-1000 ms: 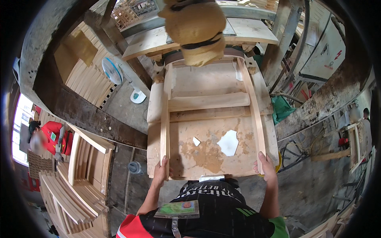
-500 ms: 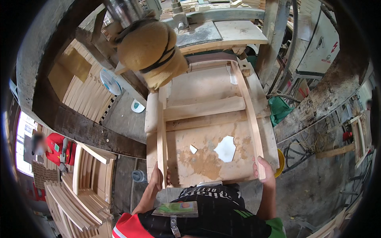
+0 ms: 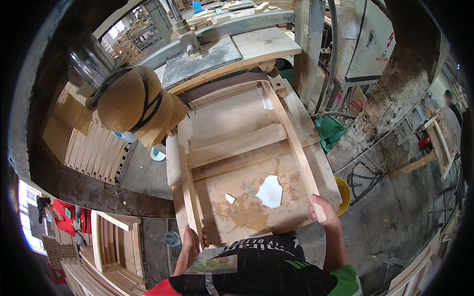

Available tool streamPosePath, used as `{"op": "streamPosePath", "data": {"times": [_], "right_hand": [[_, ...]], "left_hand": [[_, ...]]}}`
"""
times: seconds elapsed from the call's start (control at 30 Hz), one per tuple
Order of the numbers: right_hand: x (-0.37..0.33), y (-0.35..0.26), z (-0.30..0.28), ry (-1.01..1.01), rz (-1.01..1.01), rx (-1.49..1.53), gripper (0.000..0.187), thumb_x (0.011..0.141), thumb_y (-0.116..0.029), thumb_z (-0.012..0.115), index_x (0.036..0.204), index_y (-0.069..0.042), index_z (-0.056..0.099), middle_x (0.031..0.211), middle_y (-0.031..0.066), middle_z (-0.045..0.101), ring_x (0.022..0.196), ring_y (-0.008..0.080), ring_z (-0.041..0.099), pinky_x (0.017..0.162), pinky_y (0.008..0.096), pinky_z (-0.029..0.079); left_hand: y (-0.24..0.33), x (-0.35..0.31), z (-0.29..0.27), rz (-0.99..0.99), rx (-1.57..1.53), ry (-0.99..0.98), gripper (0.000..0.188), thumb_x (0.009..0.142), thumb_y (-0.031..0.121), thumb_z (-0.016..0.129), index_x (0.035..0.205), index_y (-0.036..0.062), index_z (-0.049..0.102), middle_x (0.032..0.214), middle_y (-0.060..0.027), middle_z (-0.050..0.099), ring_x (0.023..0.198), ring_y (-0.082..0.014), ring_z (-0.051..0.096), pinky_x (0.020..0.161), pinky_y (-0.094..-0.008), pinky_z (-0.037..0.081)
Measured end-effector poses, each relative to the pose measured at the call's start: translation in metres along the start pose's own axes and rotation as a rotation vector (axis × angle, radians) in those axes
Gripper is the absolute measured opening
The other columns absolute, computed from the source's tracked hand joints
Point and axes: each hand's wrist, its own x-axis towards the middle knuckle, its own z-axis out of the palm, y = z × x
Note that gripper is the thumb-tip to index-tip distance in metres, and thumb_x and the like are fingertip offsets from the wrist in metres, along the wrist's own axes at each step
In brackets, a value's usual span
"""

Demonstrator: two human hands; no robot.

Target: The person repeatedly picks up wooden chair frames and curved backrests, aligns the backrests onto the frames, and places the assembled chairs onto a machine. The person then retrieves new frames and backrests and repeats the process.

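Observation:
A pale wooden frame (image 3: pixel 237 146) lies on a stained wooden board in front of me. It has two long side rails, one crosspiece between them and a curved rail at the far end. My left hand (image 3: pixel 189 241) is closed round the near end of its left rail, the fingers partly hidden behind the wood. Round the near end of the right rail, my right hand (image 3: pixel 325 209) is closed too. Between the rails, a jagged white piece (image 3: pixel 270 191) and a smaller white piece (image 3: pixel 230 198) lie on the board (image 3: pixel 247 172).
A thick padded cylinder (image 3: pixel 129 104) bound with black straps hangs over the frame's far left corner. Beyond stands a machine table (image 3: pixel 266 42). Heavy beams flank the board. A yellow bucket (image 3: pixel 342 196) and green cloth (image 3: pixel 330 132) are at right; a person in red (image 3: pixel 66 217) is at left.
My view has turned and shifted, so the padded cylinder sits further left and lower. Both hands keep their hold on the frame, which lies about the same on the board.

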Motion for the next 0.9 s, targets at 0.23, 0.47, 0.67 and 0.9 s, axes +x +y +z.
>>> {"op": "streamPosePath", "data": {"times": [0.23,0.47,0.67,0.9], "right_hand": [[0.003,0.006,-0.005,-0.053,-0.006,-0.003,0.039,0.097,-0.041,0.068,0.111,-0.006,0.061,0.072,0.0032,0.061,0.048,0.0134,0.055,0.042,0.0272,0.044],[0.006,0.007,-0.007,-0.050,0.036,0.011,0.043,0.098,-0.045,0.067,0.116,-0.006,0.061,0.073,0.0040,0.062,0.050,0.0146,0.056,0.044,0.0282,0.043],[0.006,0.008,-0.005,-0.063,0.039,0.025,0.044,0.098,-0.046,0.067,0.119,-0.008,0.062,0.073,0.0045,0.062,0.050,0.0153,0.055,0.045,0.0282,0.042],[-0.009,0.020,0.005,-0.086,0.017,-0.011,0.047,0.096,-0.048,0.069,0.119,-0.008,0.060,0.072,0.0046,0.060,0.050,0.0147,0.055,0.044,0.0297,0.042]], "left_hand": [[-0.007,0.002,-0.001,0.050,0.024,0.015,0.073,0.104,0.065,0.015,0.091,0.0054,0.055,0.065,-0.0102,0.052,0.055,-0.0277,0.048,0.054,-0.0431,0.042],[-0.007,0.002,-0.003,0.060,0.010,-0.072,0.074,0.104,0.066,0.018,0.093,0.0054,0.057,0.067,-0.0106,0.054,0.055,-0.0277,0.050,0.056,-0.0435,0.044],[-0.008,-0.001,-0.003,0.140,0.035,-0.086,0.074,0.105,0.066,0.018,0.100,0.0042,0.058,0.067,-0.0092,0.057,0.054,-0.0253,0.055,0.055,-0.0436,0.049],[-0.005,-0.015,-0.021,0.212,0.059,-0.087,0.075,0.106,0.065,0.017,0.106,0.0025,0.060,0.067,-0.0096,0.058,0.053,-0.0250,0.056,0.054,-0.0423,0.050]]}}
